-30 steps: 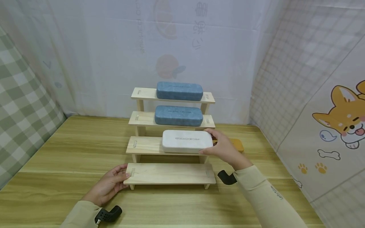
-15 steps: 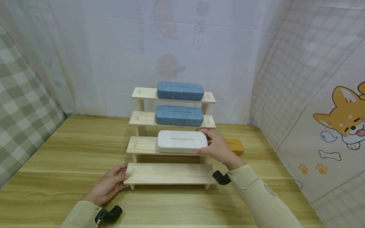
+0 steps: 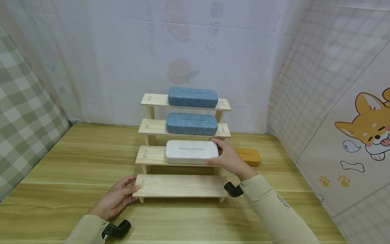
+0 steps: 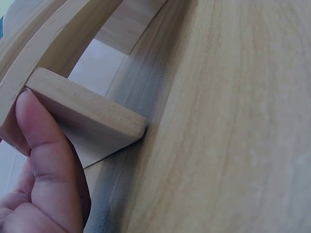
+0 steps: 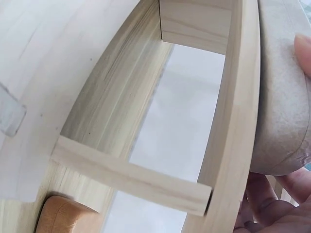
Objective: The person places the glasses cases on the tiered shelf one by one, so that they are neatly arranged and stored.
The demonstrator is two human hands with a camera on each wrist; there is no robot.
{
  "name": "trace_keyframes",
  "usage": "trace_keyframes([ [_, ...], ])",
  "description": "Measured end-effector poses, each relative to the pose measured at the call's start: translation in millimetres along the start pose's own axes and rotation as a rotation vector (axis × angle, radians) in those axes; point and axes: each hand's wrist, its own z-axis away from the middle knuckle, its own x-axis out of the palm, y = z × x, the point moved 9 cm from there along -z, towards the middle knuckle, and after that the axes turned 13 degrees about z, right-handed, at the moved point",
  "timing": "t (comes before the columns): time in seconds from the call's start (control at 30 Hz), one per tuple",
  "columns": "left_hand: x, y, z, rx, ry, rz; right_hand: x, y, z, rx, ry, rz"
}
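Observation:
In the head view, a white glasses case [image 3: 190, 152] printed "REFUELING FOR CHINA" lies on the second shelf from the bottom of a pale wooden stepped stand [image 3: 182, 186]. My right hand [image 3: 231, 160] grips the case at its right end, thumb at the front and fingers behind. Over at the left end of the bottom shelf, my left hand [image 3: 117, 198] pinches the board. The left wrist view shows my thumb [image 4: 48, 150] against the shelf's edge beside a support leg [image 4: 92, 107]. From the right wrist, the case's end [image 5: 284, 97] shows with fingers around it.
Blue glasses cases sit on the two upper shelves, one on the top shelf [image 3: 193, 97] and one below it [image 3: 192, 124]. A mustard-yellow case [image 3: 250, 157] lies on the wooden table [image 3: 76, 162] right of the stand. White cloth [image 3: 122, 67] hangs behind.
My right hand has slid the white case leftward along its shelf, so more of the yellow case shows. My left hand has stayed at the stand's bottom shelf.

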Motion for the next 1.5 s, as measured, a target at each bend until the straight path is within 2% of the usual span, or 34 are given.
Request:
trace_keyframes([
  [0.37, 1.2, 0.7, 0.2, 0.004, -0.015, 0.011, 1, -5, -1, -0.022, -0.018, 0.04],
  [0.87, -0.1, -0.6, 0.5, -0.002, 0.004, 0.002, 4, -8, -1, -0.053, -0.068, 0.076],
  [1.0, -0.5, -1.0, 0.3, -0.003, 0.006, -0.002, 5, -6, -1, -0.064, -0.087, 0.058],
  [1.17, -1.1, -1.4, 0.1, -0.004, 0.009, 0.002, 4, -5, 2, -0.09, -0.108, -0.035],
  [1.5, 0.2, -0.5, -0.4, 0.007, -0.012, 0.019, -18, 5, 16, -0.147, -0.015, -0.014],
])
